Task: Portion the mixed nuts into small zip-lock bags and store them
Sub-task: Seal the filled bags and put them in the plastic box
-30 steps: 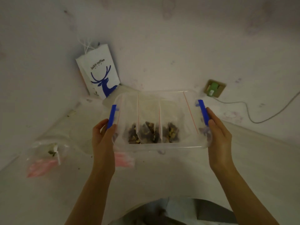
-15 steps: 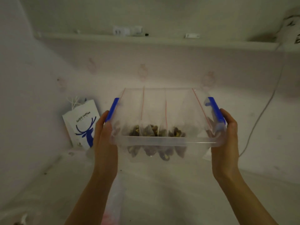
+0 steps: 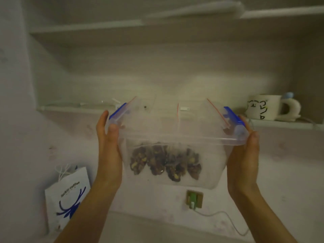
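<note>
The fingers [image 3: 102, 120] of the left hand [image 3: 109, 146] lay straight and flat along the left end of the box [image 3: 184, 138], with the thumb on the front corner; they were not curled around anything. The right hand [image 3: 245, 151] pressed the other end in the same way, its thumb on the rim, though most of its fingers were hidden behind a blue clip [image 3: 233, 116]. So the box was carried only by pressure from two sides, and I think this was the weak point: the smooth plastic could slip between the palms. I saw no lid, so a tilt could spill the small bags of nuts [image 3: 164, 160] standing inside. Also the far edge of the box could knock against the lower shelf [image 3: 70, 108] if it was pushed forward too low.

Both forearms reached up and forward, wrists nearly straight, palms facing each other. The box hung in the air just in front of the lower shelf, its rim about level with the shelf edge. A mug [image 3: 263, 106] stood on the right part of this shelf, near enough to be bumped. Well below the shelf, at the left, stood a paper bag [image 3: 68, 195], and a wall socket [image 3: 193, 199] was below its middle
</note>
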